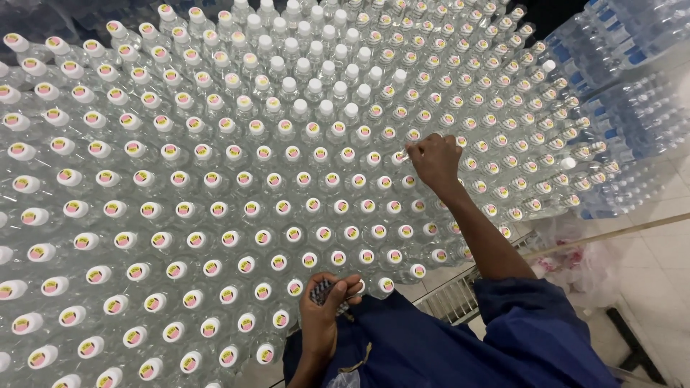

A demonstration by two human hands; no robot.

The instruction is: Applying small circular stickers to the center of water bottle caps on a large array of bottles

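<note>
Person, seen from a head-worn camera; lower centre to lower right of the frame.

- Garment: dark blue work top or overall (pixel 460 345), plain woven cloth, softly creased, filling the lower middle and lower right of the frame.
- Right sleeve (pixel 535 316): same blue cloth, ending above the elbow with a loose, folded edge; the forearm below it is bare.
- Left arm: bare from the wrist to the bottom edge of the frame; no sleeve shows on it.
- Right hand (pixel 435 159), centre right: bare, no glove, ring or watch to be seen.
- Left hand (pixel 325 305), lower centre: bare, no glove.
- Detail: a short yellowish line (pixel 357 357), thread or trim, lies on the blue cloth at lower centre; its kind cannot be told.
</note>
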